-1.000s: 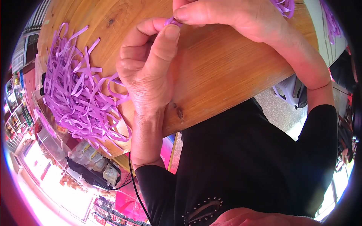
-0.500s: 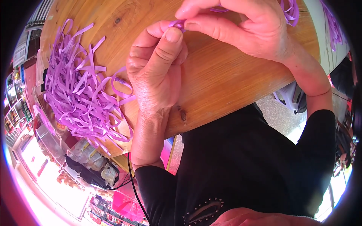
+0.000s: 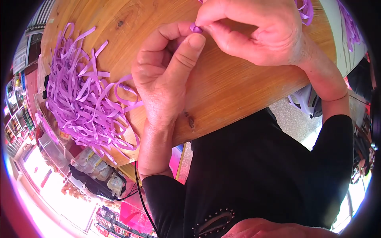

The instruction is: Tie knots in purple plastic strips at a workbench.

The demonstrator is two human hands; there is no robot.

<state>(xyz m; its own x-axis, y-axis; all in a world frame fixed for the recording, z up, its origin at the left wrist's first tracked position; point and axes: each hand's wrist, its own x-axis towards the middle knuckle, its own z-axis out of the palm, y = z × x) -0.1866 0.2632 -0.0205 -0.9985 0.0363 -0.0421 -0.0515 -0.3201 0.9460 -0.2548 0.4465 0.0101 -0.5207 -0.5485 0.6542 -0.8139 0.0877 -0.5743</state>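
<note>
Above the table's far middle, my two hands meet at a small folded or knotted bit of purple ribbon (image 3: 195,28). My left hand (image 3: 160,73) is closed, with the ribbon at the tips of its index finger and thumb. Thumb and forefinger of my right hand (image 3: 264,33) pinch the same ribbon from the right. Most of that ribbon is hidden by the fingers. Left of my left wrist lies a large tangled heap of purple ribbons (image 3: 81,95), and a loop with a small knot (image 3: 126,87) sticks out from it toward the wrist.
The wooden table (image 3: 238,95) has a curved near edge close to my body. More purple ribbon (image 3: 305,12) lies at the far right, and another bunch (image 3: 349,27) is on a white surface beyond. A black cable (image 3: 138,186) hangs below the left edge, near clear plastic packets (image 3: 93,164).
Both hands have shifted slightly right with the ribbon. My left thumb has moved off the top of the knot, and my right fingers have closed in on it. The heap stays put.
</note>
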